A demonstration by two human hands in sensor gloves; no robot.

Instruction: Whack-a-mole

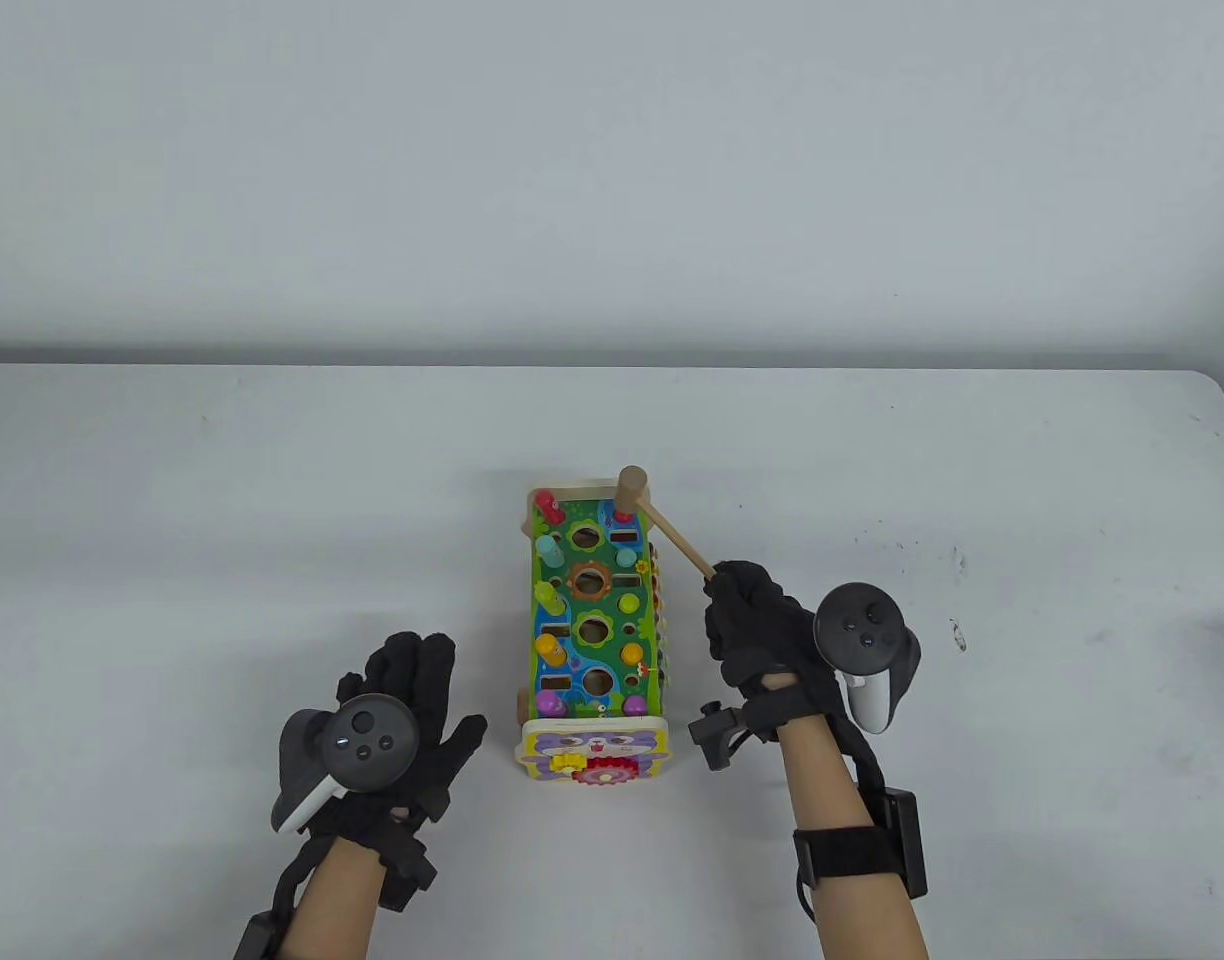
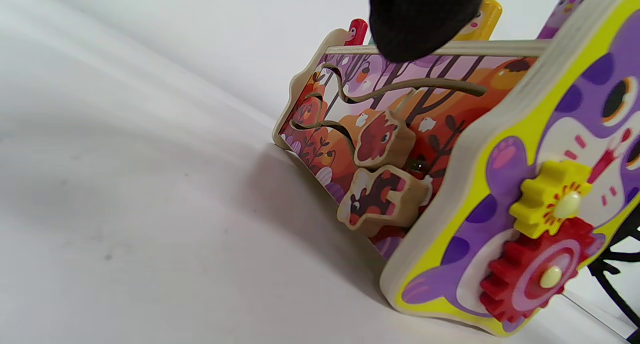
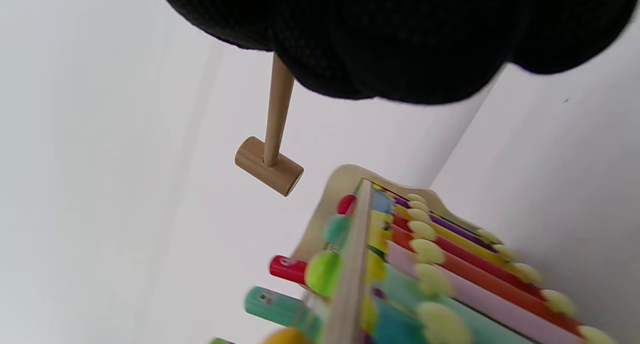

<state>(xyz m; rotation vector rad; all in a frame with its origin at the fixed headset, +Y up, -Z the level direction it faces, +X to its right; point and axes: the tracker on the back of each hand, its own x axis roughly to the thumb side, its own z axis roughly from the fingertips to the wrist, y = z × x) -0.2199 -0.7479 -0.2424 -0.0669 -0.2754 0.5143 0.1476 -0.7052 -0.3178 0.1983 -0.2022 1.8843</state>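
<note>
Right hand (image 1: 747, 620) grips thin wooden mallet (image 1: 662, 520); left hand (image 1: 402, 720) spread flat.

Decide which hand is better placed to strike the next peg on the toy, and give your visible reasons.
The right hand: it holds the wooden mallet with its head over the toy's far end. The left hand lies beside the toy, holding nothing.

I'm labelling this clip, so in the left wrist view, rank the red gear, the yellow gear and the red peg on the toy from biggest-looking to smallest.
1. Red plastic gear
2. Yellow plastic gear
3. Red wooden peg, mostly hidden and farther away, so its rank is unsure.
</note>
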